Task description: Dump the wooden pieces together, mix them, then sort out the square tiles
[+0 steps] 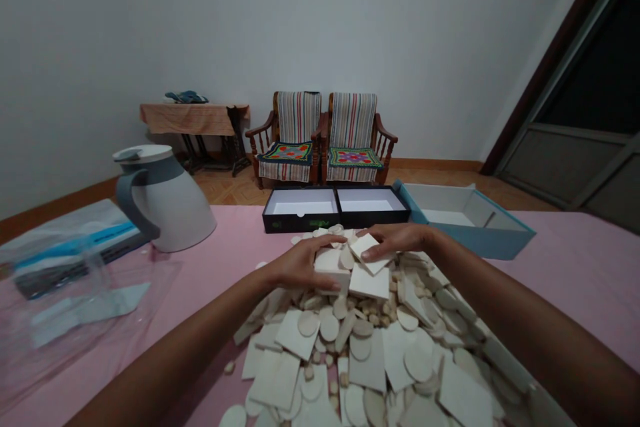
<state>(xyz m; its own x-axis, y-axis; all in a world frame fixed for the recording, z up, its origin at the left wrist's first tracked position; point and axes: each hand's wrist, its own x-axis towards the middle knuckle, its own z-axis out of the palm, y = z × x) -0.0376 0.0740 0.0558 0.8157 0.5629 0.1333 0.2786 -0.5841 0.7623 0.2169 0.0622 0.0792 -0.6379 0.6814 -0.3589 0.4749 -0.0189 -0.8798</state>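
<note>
A big heap of pale wooden pieces, square tiles (277, 377), round discs (419, 355) and small blocks (344, 380), spreads over the pink tablecloth. At its far side my left hand (305, 263) is closed around the left end of a stack of square wooden tiles (331, 273), thumb in front and fingers behind. My right hand (397, 240) pinches a tilted square wooden tile (367, 246) with the thumb on top. More square tiles (370, 281) lie just below it, and a small disc (347, 257) rests between the hands. The fingers' undersides are hidden.
Two black boxes with white insides (303, 221) (375, 217) stand behind the heap, beside a blue open box (470, 240). To the left are a white-and-grey jug (185, 213), a blue-and-black package (75, 257) and clear plastic wrapping (95, 307). Two chairs (299, 120) stand beyond the table.
</note>
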